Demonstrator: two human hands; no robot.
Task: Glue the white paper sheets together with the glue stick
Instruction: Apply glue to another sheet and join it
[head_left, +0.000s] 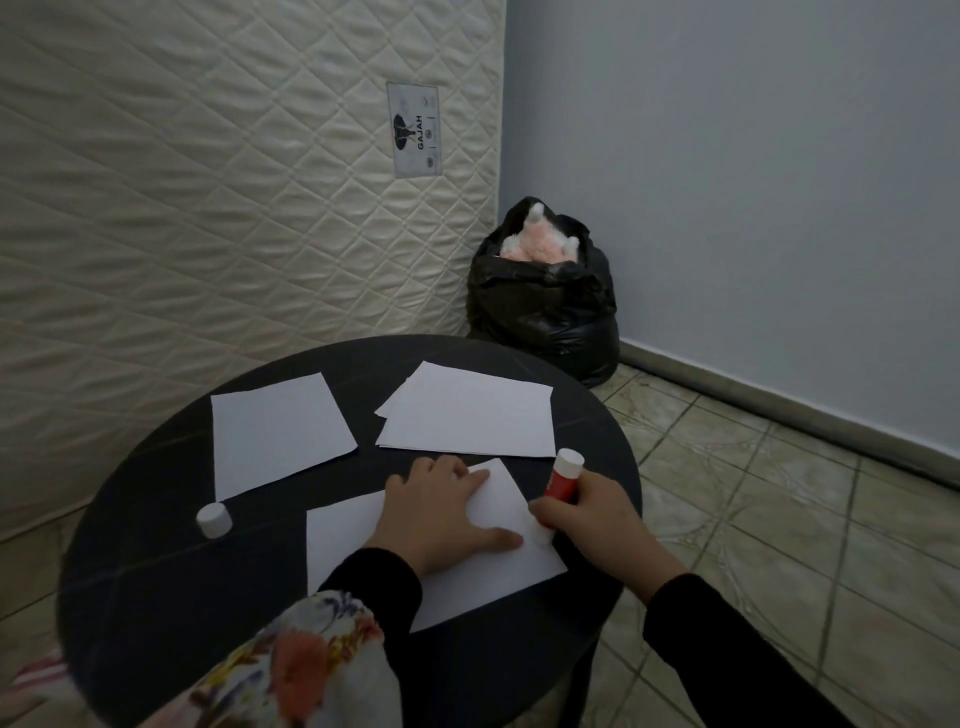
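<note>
At the near edge of the round tabletop (130, 597), the left hand (441, 514) lies spread flat on the near sheet (498, 577), pinning it, while the right hand (592, 519) grips the glue stick (562, 480), tilted with its tip down on that sheet's right edge, just beside the left thumb. The stick's long axis leans away to the right, so I judge the stroke runs along that edge. Farther off lie the white cap (214, 519) at left, a single sheet (278, 436) and a stack of sheets (472, 415) toward the far edge.

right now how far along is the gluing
Done: the cap is off and lies on the table. In hand: the left hand presses the near sheet flat while the right hand rubs the glue stick along its right edge. Left: joining the single sheet and the stack.
</note>
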